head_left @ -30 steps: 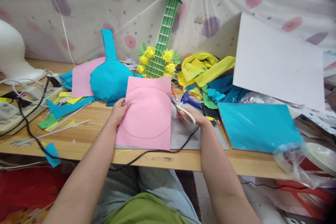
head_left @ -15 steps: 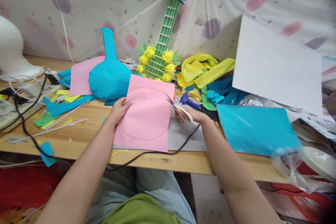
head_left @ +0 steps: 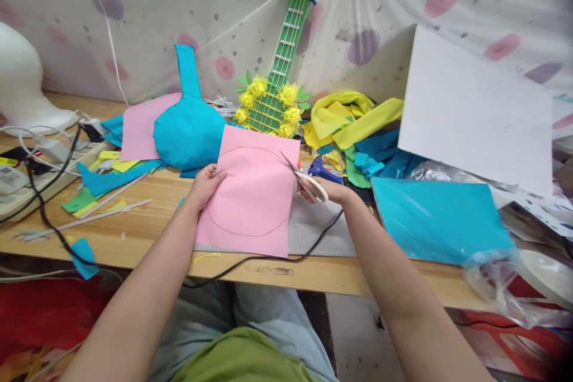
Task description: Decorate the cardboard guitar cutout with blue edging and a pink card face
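Note:
A sheet of pink paper [head_left: 250, 203] with a large circle drawn on it tilts up over the table's front. My left hand [head_left: 206, 188] pinches its left edge, thumb on the front face. White-handled scissors [head_left: 319, 190] are in my right hand [head_left: 308, 188], their blades at the sheet's upper right edge, one lying across its front near the drawn line. The fingers behind the handles are partly hidden. Behind the sheet lies a blue paper-covered shape [head_left: 190, 134] with a round body and a neck. A blue glue gun [head_left: 324, 171] rests just beyond my right hand.
A green toy guitar with yellow flowers [head_left: 282, 65] leans at the back. Yellow cloth-like scraps [head_left: 344, 116], a white board [head_left: 474, 113] and a blue sheet [head_left: 441, 218] stand right. A black cable [head_left: 264, 258] crosses the front edge. A power strip [head_left: 42, 176] sits left.
The view has shifted slightly. Both hands keep their hold on the pink paper and the scissors, and the blades look a little more closed.

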The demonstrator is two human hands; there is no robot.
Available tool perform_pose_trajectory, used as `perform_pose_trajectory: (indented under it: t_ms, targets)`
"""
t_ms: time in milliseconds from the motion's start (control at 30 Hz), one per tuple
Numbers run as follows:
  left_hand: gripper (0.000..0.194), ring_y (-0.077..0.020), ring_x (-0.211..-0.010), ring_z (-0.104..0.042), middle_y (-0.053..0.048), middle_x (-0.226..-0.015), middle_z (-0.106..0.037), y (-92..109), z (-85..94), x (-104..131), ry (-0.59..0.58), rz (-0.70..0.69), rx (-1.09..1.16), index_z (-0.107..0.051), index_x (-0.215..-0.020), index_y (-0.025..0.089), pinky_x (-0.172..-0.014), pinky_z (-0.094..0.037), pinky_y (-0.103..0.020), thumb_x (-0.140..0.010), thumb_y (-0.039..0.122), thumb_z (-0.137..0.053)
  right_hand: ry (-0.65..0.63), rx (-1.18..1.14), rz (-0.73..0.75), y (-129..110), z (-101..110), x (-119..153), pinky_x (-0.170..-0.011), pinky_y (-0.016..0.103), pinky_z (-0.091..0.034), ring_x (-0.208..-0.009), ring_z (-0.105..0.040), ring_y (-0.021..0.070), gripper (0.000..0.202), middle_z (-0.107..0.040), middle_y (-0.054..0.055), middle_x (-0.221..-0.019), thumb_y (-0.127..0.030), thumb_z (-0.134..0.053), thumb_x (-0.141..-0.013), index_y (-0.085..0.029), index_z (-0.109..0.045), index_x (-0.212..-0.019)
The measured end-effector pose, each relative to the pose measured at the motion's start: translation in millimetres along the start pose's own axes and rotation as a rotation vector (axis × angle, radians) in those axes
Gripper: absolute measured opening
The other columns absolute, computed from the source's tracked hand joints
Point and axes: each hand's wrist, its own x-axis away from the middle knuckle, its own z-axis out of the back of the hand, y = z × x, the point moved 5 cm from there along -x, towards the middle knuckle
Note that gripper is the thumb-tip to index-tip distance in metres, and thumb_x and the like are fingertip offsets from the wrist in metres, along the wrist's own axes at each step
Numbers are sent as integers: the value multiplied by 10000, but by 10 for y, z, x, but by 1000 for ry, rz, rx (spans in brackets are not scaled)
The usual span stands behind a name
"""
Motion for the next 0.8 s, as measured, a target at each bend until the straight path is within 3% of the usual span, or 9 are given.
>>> perform_pose_trajectory:
  t_ms: [200,467,800]
  targets:
    - [392,-135,-586,-562,7,-708,-639,6,-9,-4,0,-6,2,-563,-790,179,-553,-433,-239,-511,380,-751,-5,-5,3,-6,4,3,-422,197,-356,-476,-441,66,582,-466,-33,-596,-712,-581,-598,-166,-465,-761]
    - [440,-124,-603,-569,19,-733,-640,5,-6,7,-17,21,-8,-538,-831,175,-570,-442,-232,-511,390,-750,-8,36,33,23,56,1,-405,196,-344,-452,-433,60,557,-448,-39,-577,-694,-556,-647,-155,-475,-758]
    - [465,-122,-615,-579,21,-751,-645,18,-19,21,-41,39,-25,-528,-853,174,-584,-455,-233,-517,408,-747,7,41,-5,-7,123,35,-376,184,-286,-423,-397,45,492,-422,-57,-548,-608,-634,-643,-161,-450,-730]
